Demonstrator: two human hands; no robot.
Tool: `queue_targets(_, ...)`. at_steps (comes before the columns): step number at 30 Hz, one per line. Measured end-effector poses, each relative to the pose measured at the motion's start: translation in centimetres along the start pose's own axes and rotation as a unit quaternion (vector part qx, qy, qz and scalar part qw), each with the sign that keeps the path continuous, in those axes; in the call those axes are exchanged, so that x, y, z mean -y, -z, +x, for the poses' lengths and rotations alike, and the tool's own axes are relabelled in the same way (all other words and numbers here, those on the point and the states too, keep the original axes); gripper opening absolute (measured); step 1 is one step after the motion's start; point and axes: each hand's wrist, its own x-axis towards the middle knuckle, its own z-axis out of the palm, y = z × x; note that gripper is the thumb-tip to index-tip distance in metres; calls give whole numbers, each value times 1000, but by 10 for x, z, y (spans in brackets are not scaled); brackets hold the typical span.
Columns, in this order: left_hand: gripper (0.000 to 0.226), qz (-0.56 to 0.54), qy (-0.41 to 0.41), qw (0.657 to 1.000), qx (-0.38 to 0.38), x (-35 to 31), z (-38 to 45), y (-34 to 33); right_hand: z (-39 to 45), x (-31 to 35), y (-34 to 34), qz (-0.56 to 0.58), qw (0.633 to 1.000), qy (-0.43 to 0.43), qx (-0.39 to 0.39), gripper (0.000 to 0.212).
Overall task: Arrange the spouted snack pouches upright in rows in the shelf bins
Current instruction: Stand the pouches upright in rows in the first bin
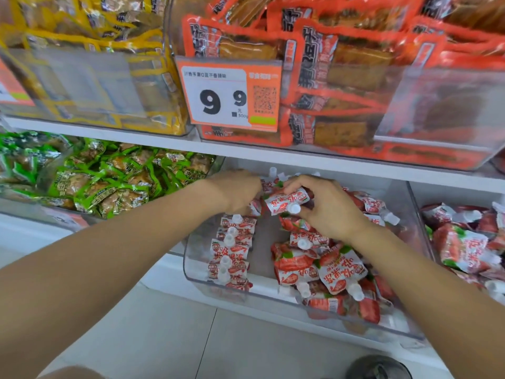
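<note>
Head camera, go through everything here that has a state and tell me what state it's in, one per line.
Left hand: reaching among pouches at the bin's back; grip hidden.
Right hand: pinches a spouted pouch, held sideways.
Clear bin: partly sorted.
Left row of pouches: upright, spouts up.
Right pile of pouches: jumbled, lying flat.
Neighbouring bin's pouches: jumbled.

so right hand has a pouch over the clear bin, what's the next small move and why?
Probably turn the pouch in the right hand spout-up and set it behind the upright row along the bin's left side. It is held sideways now; the row is neat, the pile on the right is loose, and the left hand is at the row's far end.
</note>
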Motion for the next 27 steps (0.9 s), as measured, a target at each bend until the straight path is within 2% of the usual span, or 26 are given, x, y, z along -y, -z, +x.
queue_targets(5,26,-82,-44,993,76,-3,-3,-11,3,8,-2,-51,998,-23,-7,31)
queue_targets(10,26,-80,-18,996,28,-3,-11,-6,16,6,-1,-63,993,-66,-80,31)
queue_targets(13,37,-76,12,997,-31,-4,-22,0,30,12,-10,-78,992,-71,-75,43)
queue_targets(16,24,-92,26,993,-73,-4,-32,2,42,25,-26,-35,997,-47,-44,26)
queue_targets(18,23,-101,27,990,-96,-5,-41,-1,49,28,-39,-46,998,-35,-2,25)
queue_targets(20,24,-99,32,982,-156,-8,-54,-4,56,30,-50,-71,997,-34,27,28)
queue_targets(23,13,-124,47,930,-343,-12,-86,-16,63,34,-58,-63,995,-46,53,44)
queue_targets(24,16,-128,64,909,-392,-14,-96,-21,64,36,-58,-68,994,-45,72,49)
queue_targets(25,23,-138,86,893,-419,-15,-107,-27,67,37,-57,-82,992,-38,92,50)
queue_targets(27,37,-196,142,876,-416,-14,-120,-40,72,36,-55,-110,985,-30,126,44)
